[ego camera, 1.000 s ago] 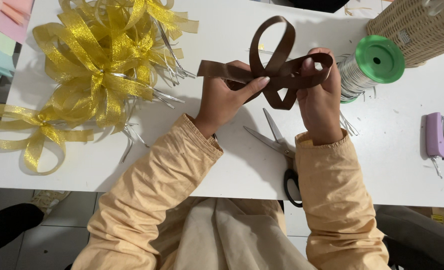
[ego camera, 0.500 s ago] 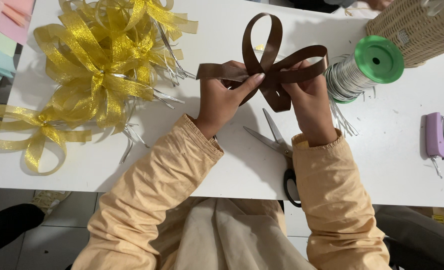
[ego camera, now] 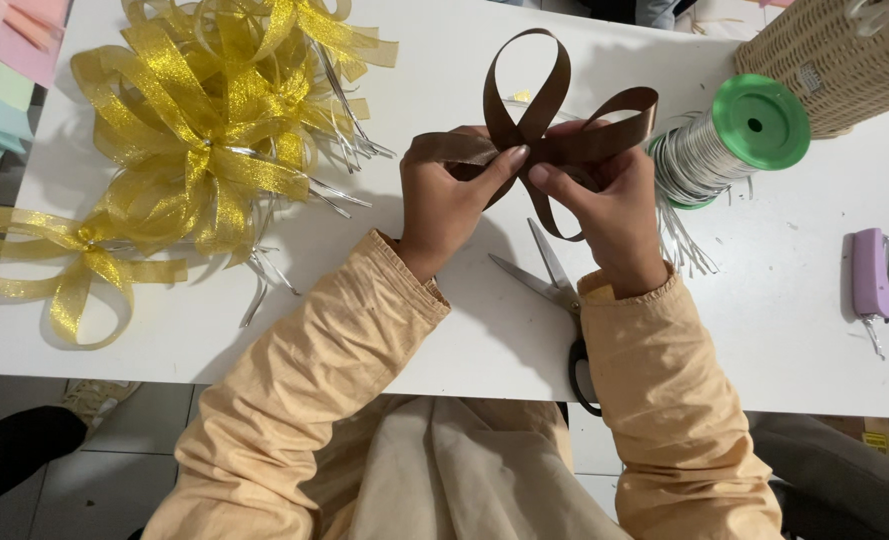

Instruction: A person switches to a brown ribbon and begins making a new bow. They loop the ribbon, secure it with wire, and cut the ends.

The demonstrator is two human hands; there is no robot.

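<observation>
A brown satin ribbon (ego camera: 530, 92) is folded into loops above the white table (ego camera: 444, 330). My left hand (ego camera: 451, 200) pinches its crossing point with the thumb on top, one flat end sticking out to the left. My right hand (ego camera: 604, 205) grips the same crossing from the right, a loop rising over its fingers and a short tail hanging below. Both sleeves are light orange.
A pile of gold mesh bows (ego camera: 204, 130) with silver wire ties covers the table's left. Open scissors (ego camera: 554, 300) lie under my wrists. A green-capped spool of silver wire (ego camera: 734, 135), a wicker basket (ego camera: 839, 55) and a lilac stapler (ego camera: 876, 275) stand on the right.
The ribbon's loops have been reshaped: the tall loop turned upright and a second loop spread to the right. My right hand slid lower to the crossing, meeting the left thumb.
</observation>
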